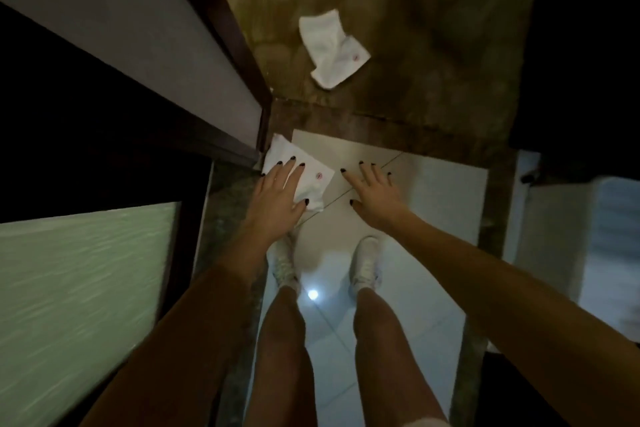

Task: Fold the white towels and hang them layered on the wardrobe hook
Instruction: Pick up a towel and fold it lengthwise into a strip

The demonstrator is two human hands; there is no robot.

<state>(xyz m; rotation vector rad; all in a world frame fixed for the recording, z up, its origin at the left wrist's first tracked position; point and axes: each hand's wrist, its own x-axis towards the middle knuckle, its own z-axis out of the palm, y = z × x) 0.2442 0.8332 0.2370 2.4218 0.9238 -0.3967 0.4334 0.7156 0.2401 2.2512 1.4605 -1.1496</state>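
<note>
Two small white towels lie on the floor. The nearer towel [317,184], with a small red mark, sits by the corner of the dark door frame. My left hand [280,194] lies over it with fingers spread and fairly straight, covering its left half. My right hand [372,196] hovers just right of that towel over the pale tile, fingers spread, holding nothing. The second towel [329,48], crumpled and partly folded over, lies farther ahead on the brown stone floor. No wardrobe hook is in view.
A dark wooden door frame [242,55] runs along the left, with a frosted glass panel [79,288] below it. My feet in white shoes [284,263] stand on glossy white tile [433,218]. A stone threshold [381,128] separates tile from brown floor. The right side is dark.
</note>
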